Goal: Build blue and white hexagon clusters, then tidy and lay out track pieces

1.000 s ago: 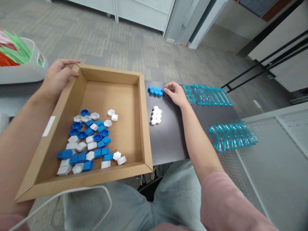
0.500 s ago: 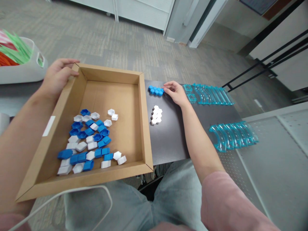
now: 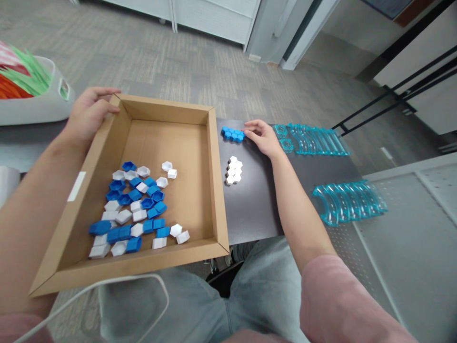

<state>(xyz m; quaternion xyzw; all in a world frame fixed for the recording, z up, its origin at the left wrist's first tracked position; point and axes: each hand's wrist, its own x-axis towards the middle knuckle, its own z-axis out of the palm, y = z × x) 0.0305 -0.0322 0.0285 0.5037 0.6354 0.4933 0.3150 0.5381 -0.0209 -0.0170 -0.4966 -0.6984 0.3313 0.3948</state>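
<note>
My left hand [image 3: 88,114] grips the far left corner of a shallow cardboard box [image 3: 213,190], fingers curled over its rim. Inside the box lies a loose heap of blue and white hexagon pieces [image 3: 137,209]. On the small black table [image 3: 253,205], my right hand [image 3: 262,136] rests with its fingertips against the right end of a packed cluster of blue hexagons [image 3: 232,134]. The fingers are held close together, and I cannot tell whether they pinch a piece. A packed cluster of white hexagons [image 3: 233,170] lies just nearer to me.
Two rows of clear teal curved track pieces lie on the table, one at the far right [image 3: 314,139] and one nearer [image 3: 350,202]. A white bin [image 3: 39,107] with green and red sheets stands at the left. A white cable [image 3: 117,285] crosses my lap.
My right hand has eased slightly, its fingers now lying flatter beside the blue cluster. The left hand and box hold as before; the view has shifted a little.
</note>
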